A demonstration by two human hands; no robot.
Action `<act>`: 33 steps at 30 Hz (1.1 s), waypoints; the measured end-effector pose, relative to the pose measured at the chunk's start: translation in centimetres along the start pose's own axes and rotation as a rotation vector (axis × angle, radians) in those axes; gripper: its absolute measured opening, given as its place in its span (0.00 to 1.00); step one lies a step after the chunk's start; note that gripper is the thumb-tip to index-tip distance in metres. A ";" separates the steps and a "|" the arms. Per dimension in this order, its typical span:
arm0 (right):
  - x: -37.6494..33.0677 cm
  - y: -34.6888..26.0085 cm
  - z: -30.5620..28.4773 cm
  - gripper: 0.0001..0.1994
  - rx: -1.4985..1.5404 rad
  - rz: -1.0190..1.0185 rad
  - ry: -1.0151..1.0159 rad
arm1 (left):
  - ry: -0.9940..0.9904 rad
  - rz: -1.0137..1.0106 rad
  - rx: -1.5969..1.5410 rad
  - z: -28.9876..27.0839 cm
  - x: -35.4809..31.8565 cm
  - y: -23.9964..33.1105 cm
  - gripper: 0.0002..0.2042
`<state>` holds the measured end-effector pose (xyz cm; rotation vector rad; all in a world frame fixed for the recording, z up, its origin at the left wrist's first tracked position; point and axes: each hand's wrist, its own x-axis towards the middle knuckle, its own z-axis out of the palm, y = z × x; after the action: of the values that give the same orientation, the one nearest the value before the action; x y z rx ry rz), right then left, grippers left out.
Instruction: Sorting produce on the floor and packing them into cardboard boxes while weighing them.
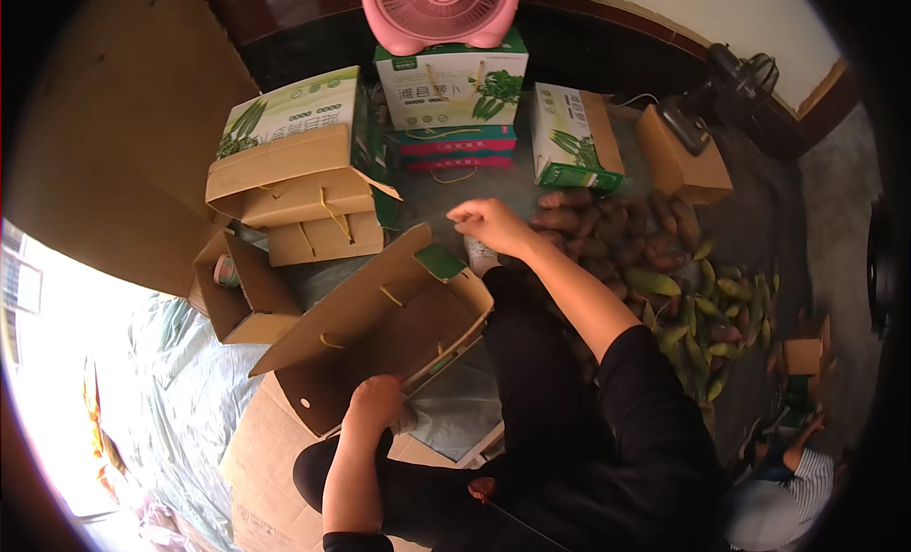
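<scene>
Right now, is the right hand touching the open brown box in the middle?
Apart. The head view shows it: background is plainly visible between the right hand and the nearest edge of the open brown box.

Big grey writing is on the white and green cardboard box (446, 111) under the pink plastic fan (415, 37). The big white, green and brown cardboard box (327, 92) on the left has big grey writing too. The flat teal and red box stack (418, 153) has small pale writing.

You can reach into the open carton (380, 336) from above; your right trouser leg (533, 353) bars its right side, a smaller cardboard box (269, 326) its left.
</scene>
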<state>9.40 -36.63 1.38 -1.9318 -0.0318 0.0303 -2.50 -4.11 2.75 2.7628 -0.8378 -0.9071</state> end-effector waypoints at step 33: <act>-35.7 21.6 0.9 0.09 -0.633 0.761 -0.096 | -0.046 -0.136 -0.221 -1.9 0.5 1.7 0.14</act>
<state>-26.15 -44.72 -18.96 -2.4572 0.7049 0.6902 -1.85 -5.92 4.47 2.6400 -0.5239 -1.0214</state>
